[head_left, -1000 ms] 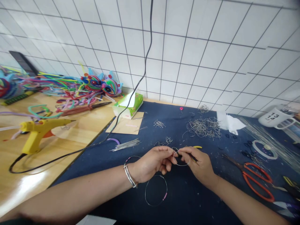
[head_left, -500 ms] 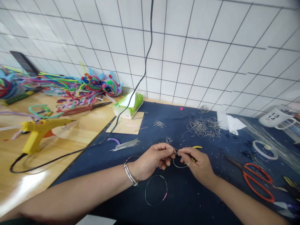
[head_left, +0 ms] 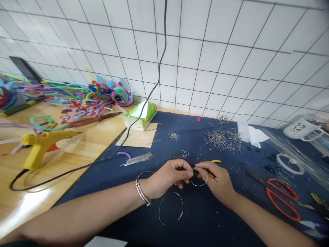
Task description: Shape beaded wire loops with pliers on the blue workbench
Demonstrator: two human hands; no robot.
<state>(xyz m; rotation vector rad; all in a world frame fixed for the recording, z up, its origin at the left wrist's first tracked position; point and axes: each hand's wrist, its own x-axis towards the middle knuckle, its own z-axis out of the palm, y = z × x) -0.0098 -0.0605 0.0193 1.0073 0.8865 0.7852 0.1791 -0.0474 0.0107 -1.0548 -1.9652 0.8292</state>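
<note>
A thin wire loop [head_left: 199,185] hangs between my two hands, its upper ends at the fingertips. My left hand [head_left: 174,174], with silver bangles at the wrist, pinches one end of it between thumb and forefinger. Opposite, my right hand [head_left: 218,178] grips the other side with closed fingertips. Yellow handles of a tool [head_left: 216,161] show behind and between the right fingers; whether it is held or lies behind is unclear. Below the hands lies a wire bracelet [head_left: 159,214] with pink beads. Another beaded loop [head_left: 146,172] is partly hidden by my left wrist.
Orange-handled scissors [head_left: 279,197] lie at right, near long wires [head_left: 298,149]. Tangled wire pieces [head_left: 222,140] and a bundle of short wires [head_left: 138,159] rest on the dark cloth. A tissue box [head_left: 147,116], yellow glue gun [head_left: 38,147] and black cord [head_left: 151,92] are left.
My left fingertips have shifted slightly down and the fingers curl differently. The wire loop has turned a little and now overlaps the right fingers.
</note>
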